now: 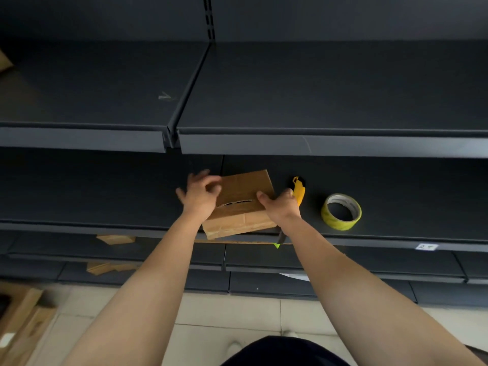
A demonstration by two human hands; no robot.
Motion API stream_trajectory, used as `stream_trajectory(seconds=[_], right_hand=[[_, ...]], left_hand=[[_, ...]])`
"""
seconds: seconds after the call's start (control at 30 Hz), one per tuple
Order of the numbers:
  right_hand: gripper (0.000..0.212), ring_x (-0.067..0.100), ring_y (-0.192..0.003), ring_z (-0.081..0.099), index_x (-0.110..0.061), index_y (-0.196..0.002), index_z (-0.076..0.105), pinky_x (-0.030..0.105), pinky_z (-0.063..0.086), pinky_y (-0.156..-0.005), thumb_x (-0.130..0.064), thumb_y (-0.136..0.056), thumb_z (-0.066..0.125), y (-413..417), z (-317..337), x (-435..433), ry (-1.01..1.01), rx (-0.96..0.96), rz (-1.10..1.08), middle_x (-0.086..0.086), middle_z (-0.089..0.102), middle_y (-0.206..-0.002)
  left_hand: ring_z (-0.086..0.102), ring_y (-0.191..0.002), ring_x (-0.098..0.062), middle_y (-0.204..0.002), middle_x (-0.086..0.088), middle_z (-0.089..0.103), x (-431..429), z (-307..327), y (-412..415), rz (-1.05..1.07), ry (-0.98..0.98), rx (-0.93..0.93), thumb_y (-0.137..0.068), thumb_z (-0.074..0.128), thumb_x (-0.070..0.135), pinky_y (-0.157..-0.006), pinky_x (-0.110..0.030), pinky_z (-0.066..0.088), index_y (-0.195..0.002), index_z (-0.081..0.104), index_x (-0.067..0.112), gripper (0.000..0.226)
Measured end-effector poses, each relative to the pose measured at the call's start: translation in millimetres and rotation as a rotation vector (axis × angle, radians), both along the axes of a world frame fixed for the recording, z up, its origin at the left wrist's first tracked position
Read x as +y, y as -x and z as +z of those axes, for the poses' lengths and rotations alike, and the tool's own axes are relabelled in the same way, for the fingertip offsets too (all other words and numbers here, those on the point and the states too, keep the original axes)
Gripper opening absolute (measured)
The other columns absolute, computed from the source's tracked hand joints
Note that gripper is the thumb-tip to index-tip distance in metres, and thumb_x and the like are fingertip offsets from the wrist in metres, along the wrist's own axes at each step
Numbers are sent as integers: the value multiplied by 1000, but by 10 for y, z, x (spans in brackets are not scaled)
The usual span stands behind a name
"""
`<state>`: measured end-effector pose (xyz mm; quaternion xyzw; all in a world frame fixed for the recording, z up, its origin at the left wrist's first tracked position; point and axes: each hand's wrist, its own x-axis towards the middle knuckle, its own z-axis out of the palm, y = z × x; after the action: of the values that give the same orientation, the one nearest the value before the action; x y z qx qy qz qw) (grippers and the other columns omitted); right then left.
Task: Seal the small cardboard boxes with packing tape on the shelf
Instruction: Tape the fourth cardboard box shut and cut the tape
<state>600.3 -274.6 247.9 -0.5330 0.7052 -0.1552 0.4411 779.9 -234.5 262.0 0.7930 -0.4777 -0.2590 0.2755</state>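
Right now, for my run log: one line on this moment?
box on shelf: flaps unsealed | left hand, right hand on box | tape roll unused, right

box (245,196) on shelf (105,196) | knife (299,192) right | tape (341,212) far right

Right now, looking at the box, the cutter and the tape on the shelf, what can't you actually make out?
Head view:
- Cardboard box: its inside shows only as a dark slit between the flaps; its left edge is covered by the blurred left hand.
- Yellow utility knife: its middle is hidden behind the right hand.
- Yellow tape roll: the loose end is too small to find.
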Motion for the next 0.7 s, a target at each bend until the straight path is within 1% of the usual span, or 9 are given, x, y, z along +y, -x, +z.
stream_trajectory(seconds=[0.07, 0.13, 0.2, 0.33, 0.4, 0.5, 0.57, 0.63, 0.7], right_hand=[[76, 31, -122, 49, -11, -146, 25, 40, 46, -98, -50, -89, 58, -64, 18, -29, 25, -41, 47, 13, 40, -141], [76, 30, -123, 49, -12, -146, 23, 39, 45, -100, -48, -90, 59, -134, 30, -56, 11, -63, 84, 12, 41, -141], [76, 31, -122, 50, -12, -144, 25, 41, 45, -101, -50, -88, 60, -180, 13, -79, -18, -59, 92, 12, 42, -138], [81, 33, -126, 44, -13, -144, 25, 46, 42, -104, -55, -85, 61, -188, -25, -123, -38, -48, 59, 12, 35, -141], [85, 34, -128, 41, -13, -145, 23, 47, 40, -106, -57, -83, 62, -193, -43, -137, -42, -47, 42, 12, 32, -143], [89, 33, -130, 39, -12, -145, 21, 45, 39, -107, -55, -81, 66, -213, -71, -131, -31, 6, 55, 11, 30, -144], [87, 33, -130, 40, -10, -144, 22, 44, 40, -106, -52, -82, 66, -223, -75, -124, -11, 44, 74, 12, 31, -144], [84, 33, -129, 40, -9, -143, 23, 43, 41, -104, -50, -83, 66, -226, -77, -126, 8, 64, 85, 13, 32, -143], [84, 33, -129, 40, -9, -143, 23, 43, 42, -104, -49, -83, 66, -226, -72, -132, 17, 65, 87, 13, 32, -143]], left_hand=[[40, -132, -34, -141, -8, 38, 75, -65, 12, 265, -49, 137, -91, 60, 37, -111, -48, 28, -136, 43, 20, 51], [48, -123, -34, -139, -13, 39, 122, -136, 101, 321, -118, 298, -83, 68, 44, -99, -40, 41, -140, 32, 10, 76], [52, -118, -30, -135, -12, 46, 119, -202, 159, 333, -104, 383, -77, 72, 49, -97, -39, 45, -137, 36, 8, 81], [55, -111, -23, -123, -3, 56, 119, -163, 146, 327, -58, 521, -87, 62, 49, -97, -37, 45, -129, 49, 16, 56], [57, -107, -21, -118, -1, 60, 118, -141, 125, 315, -46, 572, -86, 66, 42, -95, -34, 46, -127, 52, 16, 50], [57, -99, -18, -111, -1, 61, 99, -137, 154, 316, -19, 551, -83, 72, 27, -89, -30, 45, -124, 54, 14, 47], [58, -101, -19, -112, -2, 62, 62, -153, 166, 335, -7, 485, -82, 73, 23, -88, -29, 45, -124, 54, 11, 47], [59, -107, -22, -116, -5, 62, 31, -185, 173, 339, -1, 424, -80, 75, 24, -91, -31, 47, -124, 53, 11, 51], [58, -112, -23, -119, -5, 60, 18, -200, 199, 329, -10, 404, -75, 79, 30, -93, -33, 47, -127, 48, 11, 64]])
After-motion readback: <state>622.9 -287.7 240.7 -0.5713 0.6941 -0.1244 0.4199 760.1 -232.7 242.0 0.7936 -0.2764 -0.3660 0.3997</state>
